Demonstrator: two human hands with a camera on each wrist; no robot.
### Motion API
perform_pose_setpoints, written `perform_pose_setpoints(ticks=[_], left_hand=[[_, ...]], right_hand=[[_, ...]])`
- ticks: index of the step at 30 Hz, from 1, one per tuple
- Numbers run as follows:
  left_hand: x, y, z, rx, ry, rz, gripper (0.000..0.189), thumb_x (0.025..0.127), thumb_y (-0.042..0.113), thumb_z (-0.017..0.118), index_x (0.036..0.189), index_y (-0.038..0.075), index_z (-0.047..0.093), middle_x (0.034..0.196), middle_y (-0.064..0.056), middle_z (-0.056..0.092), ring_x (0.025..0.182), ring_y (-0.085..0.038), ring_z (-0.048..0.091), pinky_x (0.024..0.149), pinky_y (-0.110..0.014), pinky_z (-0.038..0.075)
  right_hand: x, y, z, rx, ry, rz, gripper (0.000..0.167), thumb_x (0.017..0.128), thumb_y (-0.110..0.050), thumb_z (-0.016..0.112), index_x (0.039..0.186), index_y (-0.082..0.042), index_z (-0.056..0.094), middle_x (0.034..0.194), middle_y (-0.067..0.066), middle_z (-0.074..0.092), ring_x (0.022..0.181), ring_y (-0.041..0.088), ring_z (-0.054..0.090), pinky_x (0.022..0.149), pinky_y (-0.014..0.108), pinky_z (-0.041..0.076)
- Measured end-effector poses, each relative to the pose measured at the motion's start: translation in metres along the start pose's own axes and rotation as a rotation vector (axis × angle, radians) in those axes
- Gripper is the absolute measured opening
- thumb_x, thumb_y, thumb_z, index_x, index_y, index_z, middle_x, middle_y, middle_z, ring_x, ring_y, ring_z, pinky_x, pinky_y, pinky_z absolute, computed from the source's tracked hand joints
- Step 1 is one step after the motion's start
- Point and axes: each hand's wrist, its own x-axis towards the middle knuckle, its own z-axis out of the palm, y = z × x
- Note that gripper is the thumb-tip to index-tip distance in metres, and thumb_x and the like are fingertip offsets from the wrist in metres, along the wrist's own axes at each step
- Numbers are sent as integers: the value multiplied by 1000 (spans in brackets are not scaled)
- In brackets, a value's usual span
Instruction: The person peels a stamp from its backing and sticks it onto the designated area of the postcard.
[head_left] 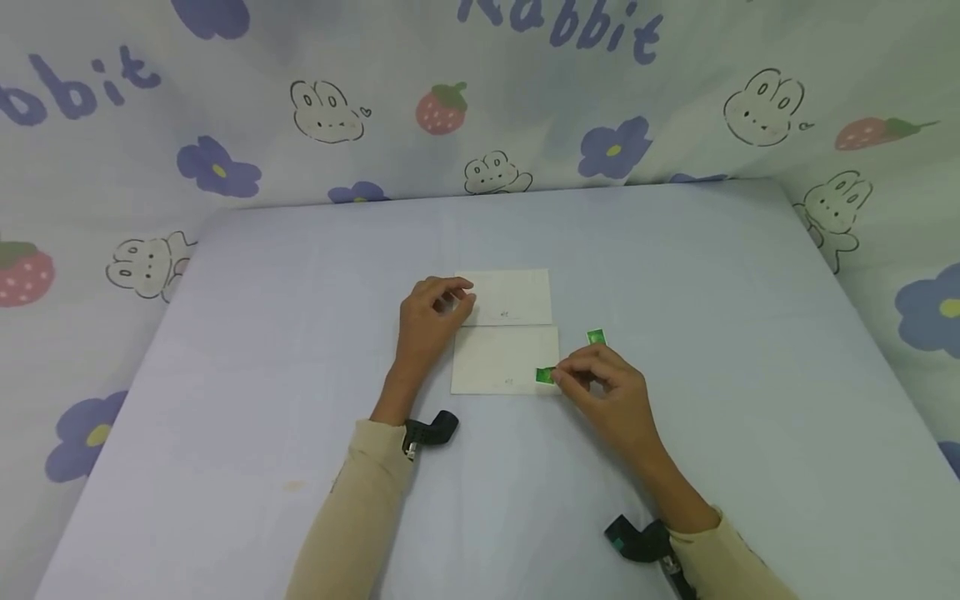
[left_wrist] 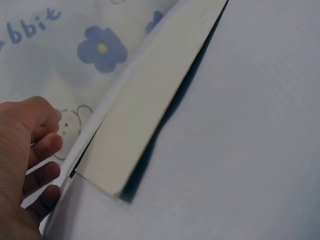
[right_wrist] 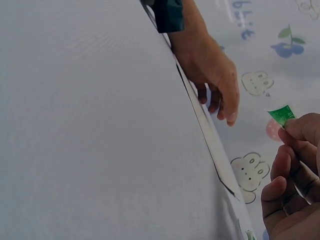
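Observation:
Two cream rectangular cards or envelopes lie edge to edge, the far one (head_left: 517, 296) above the near one (head_left: 487, 358) in the head view. My right hand (head_left: 611, 396) pinches a small green stamp (head_left: 544, 376) with a white border between thumb and forefinger, over the near card's right part. The right wrist view shows that stamp (right_wrist: 282, 114) raised at the fingertips. A second green stamp (head_left: 596, 337) lies just beyond my right hand. My left hand (head_left: 431, 321), fingers loosely bent and holding nothing, is at the far card's left edge; whether it touches is unclear.
A white cloth covers the table (head_left: 262, 375), with a rabbit-and-flower printed curtain (head_left: 525, 92) around its back and sides. Each wrist wears a black camera, left (head_left: 433, 428) and right (head_left: 637, 537).

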Motion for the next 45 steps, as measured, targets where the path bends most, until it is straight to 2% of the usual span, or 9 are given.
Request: perform_pose_setpoints(ticks=[4,12,20,25,29,36,45], left_hand=[[0,-1,-1,10,3,10,16,91,16,75,107,12,75,92,-1,67,88,-17,57,77,-31,47],[0,-3,-1,19,-7,9,16,91,15,75,107,12,75,93,-2,66,88,-18,56,77,-32,47],[4,-4,0,8,-33,-9,17,91,17,75,108,13,75,94,-1,66,88,-18,54,77,-31,46],[5,-7,-2,8,-25,0,17,90,16,76,107,12,75,94,-1,66,87,-17,55,75,-31,47],[7,-9,-3,12,-22,21,19,90,17,76,108,13,75,95,-2,66,87,-17,56,75,-31,47],[8,-11,-3,22,-46,33,19,91,20,76,108,13,75,95,-1,65,87,-17,55,75,-32,46],[7,-12,-5,51,-64,15,18,90,16,76,108,12,75,98,-2,63,89,-17,55,78,-32,47]], right_hand=[[-1,-1,0,-2,-14,13,13,83,7,78,90,-3,76,94,5,65,77,15,55,67,18,48],[2,-28,0,-4,-18,-32,8,83,14,73,88,7,72,91,13,63,75,13,52,66,17,45],[3,-7,1,-11,7,-22,13,82,12,76,88,1,74,92,6,64,75,14,53,65,17,46],[5,-23,1,4,4,-42,10,81,16,74,86,7,72,90,13,64,74,12,53,65,17,46],[5,-32,0,2,2,-46,10,80,17,74,85,8,71,89,13,64,74,12,53,65,17,47],[3,-31,2,-17,18,-71,12,81,16,74,87,5,73,90,12,64,74,12,52,66,16,45],[4,-29,2,-22,-9,-37,9,82,14,74,87,7,72,90,12,64,75,13,53,66,16,46]])
